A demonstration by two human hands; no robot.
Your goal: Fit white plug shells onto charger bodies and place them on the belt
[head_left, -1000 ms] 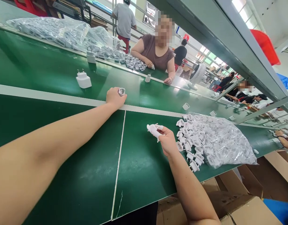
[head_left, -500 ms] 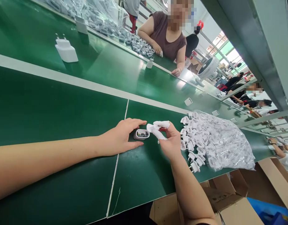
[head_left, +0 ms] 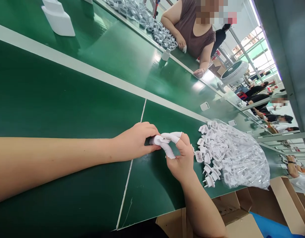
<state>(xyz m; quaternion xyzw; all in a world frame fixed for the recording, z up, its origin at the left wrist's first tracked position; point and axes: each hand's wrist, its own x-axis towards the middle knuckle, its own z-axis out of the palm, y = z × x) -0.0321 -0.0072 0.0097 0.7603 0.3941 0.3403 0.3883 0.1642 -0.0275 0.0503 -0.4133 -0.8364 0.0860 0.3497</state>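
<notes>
A: How was the left hand (head_left: 135,142) arranged?
B: It was half closed, low over the green table (head_left: 68,102). Its thumb and fingers gripped a white housing (head_left: 152,141) from two sides.

A: And the right hand (head_left: 183,162)?
B: It was curved like a ring, with a gap inside, and its tips pinched a small white piece (head_left: 164,140) at the right end of the housing. The finger covers (head_left: 169,151) were white also, so I could not tell exactly where the cover finished and the piece began.

A: How did the housing look?
B: Pale and small, located between both hands. The fingers hid most of it, and I could not tell whether the piece was inside it.

A: What was farther?
B: To the right of the right hand, white plug pieces (head_left: 206,157) lay in a loose pile, at the mouth of a clear bag (head_left: 244,162). Beyond the pale strip (head_left: 105,78), some white chargers (head_left: 59,21) rested well apart. On the far side was a person (head_left: 196,36) in a brown top, beside a heap of small parts (head_left: 162,34), and a fan (head_left: 234,72) stood to the right.
</notes>
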